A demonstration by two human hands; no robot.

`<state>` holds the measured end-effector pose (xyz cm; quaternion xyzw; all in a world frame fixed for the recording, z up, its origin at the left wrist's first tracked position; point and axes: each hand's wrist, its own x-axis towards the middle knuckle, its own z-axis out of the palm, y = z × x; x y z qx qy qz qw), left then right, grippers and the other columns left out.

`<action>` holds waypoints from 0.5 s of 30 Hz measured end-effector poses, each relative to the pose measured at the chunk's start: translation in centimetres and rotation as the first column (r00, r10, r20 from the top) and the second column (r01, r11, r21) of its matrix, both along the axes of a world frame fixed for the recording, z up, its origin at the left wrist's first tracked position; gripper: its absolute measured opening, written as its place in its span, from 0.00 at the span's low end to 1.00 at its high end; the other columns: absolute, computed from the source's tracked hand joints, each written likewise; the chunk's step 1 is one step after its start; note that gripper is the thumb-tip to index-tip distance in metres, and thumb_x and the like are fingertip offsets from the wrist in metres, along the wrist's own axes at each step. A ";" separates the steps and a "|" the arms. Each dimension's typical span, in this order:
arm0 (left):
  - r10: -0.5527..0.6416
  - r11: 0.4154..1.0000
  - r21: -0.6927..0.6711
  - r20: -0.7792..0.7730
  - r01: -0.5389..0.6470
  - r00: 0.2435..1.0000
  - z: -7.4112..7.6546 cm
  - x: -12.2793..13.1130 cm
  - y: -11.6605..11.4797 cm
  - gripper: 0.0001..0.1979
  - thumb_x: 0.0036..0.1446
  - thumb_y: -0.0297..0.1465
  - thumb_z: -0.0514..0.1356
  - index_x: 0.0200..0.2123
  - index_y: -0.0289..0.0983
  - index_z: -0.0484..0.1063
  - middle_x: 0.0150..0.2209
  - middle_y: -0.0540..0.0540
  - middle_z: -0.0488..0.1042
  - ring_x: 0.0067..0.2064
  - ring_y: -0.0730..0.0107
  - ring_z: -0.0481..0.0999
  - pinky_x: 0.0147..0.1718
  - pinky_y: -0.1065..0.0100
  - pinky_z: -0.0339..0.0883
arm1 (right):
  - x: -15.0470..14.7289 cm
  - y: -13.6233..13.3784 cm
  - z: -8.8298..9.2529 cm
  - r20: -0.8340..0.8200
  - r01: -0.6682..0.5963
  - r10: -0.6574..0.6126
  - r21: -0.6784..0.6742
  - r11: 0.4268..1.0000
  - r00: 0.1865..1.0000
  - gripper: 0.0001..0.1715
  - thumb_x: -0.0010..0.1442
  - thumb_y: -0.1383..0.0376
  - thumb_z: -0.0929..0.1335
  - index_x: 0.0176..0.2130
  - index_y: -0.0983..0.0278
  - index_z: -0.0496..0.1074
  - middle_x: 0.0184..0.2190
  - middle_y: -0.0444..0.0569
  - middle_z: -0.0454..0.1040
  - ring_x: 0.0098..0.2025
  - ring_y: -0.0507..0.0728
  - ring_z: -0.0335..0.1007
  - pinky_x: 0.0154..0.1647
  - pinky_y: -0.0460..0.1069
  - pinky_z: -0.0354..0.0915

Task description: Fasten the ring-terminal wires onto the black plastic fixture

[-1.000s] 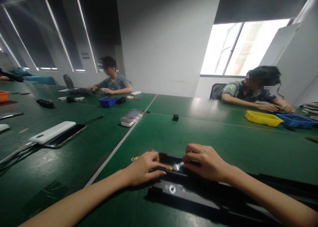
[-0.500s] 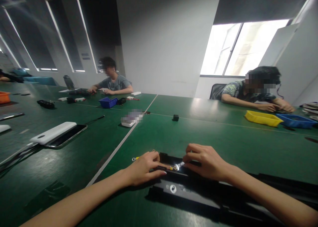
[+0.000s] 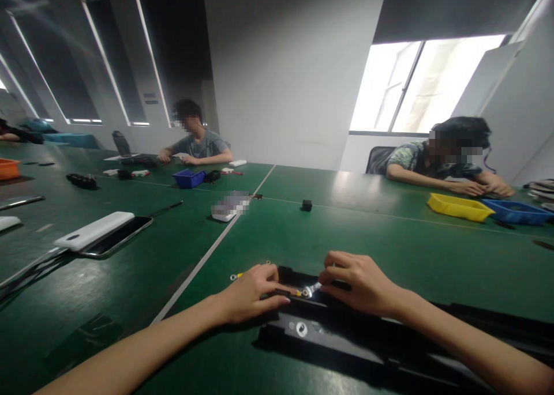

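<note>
My left hand [image 3: 251, 294] is closed on a dark wire [image 3: 282, 292] with a yellow-sleeved ring terminal at its end. The terminal's ring [image 3: 305, 293] lies against a small silvery metal piece [image 3: 313, 289], whose exact kind I cannot make out. Thumb and fingers of my right hand [image 3: 363, 282] pinch the far end of that piece, partly hiding it. Both hands are over a long black housing [image 3: 337, 334] that runs off to the right. Another yellow-sleeved ring terminal [image 3: 234, 277] sticks out behind my left hand.
A power bank [image 3: 93, 232] and a phone [image 3: 119, 237] lie on the green table to the left. Ahead are a small black cube [image 3: 306, 205] and a blue bin [image 3: 189, 179]. A yellow tray [image 3: 459, 207] stands at right. Two people [image 3: 203, 147] [image 3: 415, 164] sit across the table.
</note>
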<state>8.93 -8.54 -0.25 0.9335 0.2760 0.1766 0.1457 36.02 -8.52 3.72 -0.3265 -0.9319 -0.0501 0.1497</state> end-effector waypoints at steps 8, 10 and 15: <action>0.001 1.000 -0.007 -0.009 -0.001 1.000 0.2 0.0 -0.1 0.19 0.67 0.40 0.43 0.53 0.45 0.67 0.36 0.46 0.63 0.38 0.65 0.62 0.38 0.67 0.58 | 0.1 0.0 -0.1 -0.005 0.000 0.000 -0.004 1.000 1.000 0.08 0.60 0.61 0.64 0.35 0.59 0.73 0.32 0.46 0.68 0.30 0.51 0.64 0.30 0.46 0.56; 0.000 1.000 -0.006 -0.010 0.000 1.000 0.2 0.0 -0.1 0.20 0.67 0.40 0.42 0.53 0.45 0.67 0.36 0.46 0.63 0.38 0.65 0.62 0.38 0.67 0.58 | 0.1 0.0 -0.1 -0.007 -0.001 0.001 0.000 1.000 1.000 0.09 0.60 0.61 0.64 0.35 0.59 0.73 0.32 0.46 0.68 0.30 0.51 0.64 0.29 0.46 0.57; -0.003 1.000 0.001 0.001 0.003 1.000 0.3 -0.1 0.0 0.20 0.67 0.39 0.43 0.52 0.43 0.68 0.36 0.45 0.63 0.38 0.65 0.63 0.37 0.67 0.59 | 0.0 0.0 0.0 0.000 -0.006 0.006 0.009 1.000 1.000 0.10 0.60 0.61 0.64 0.34 0.60 0.73 0.31 0.47 0.68 0.30 0.51 0.64 0.29 0.46 0.56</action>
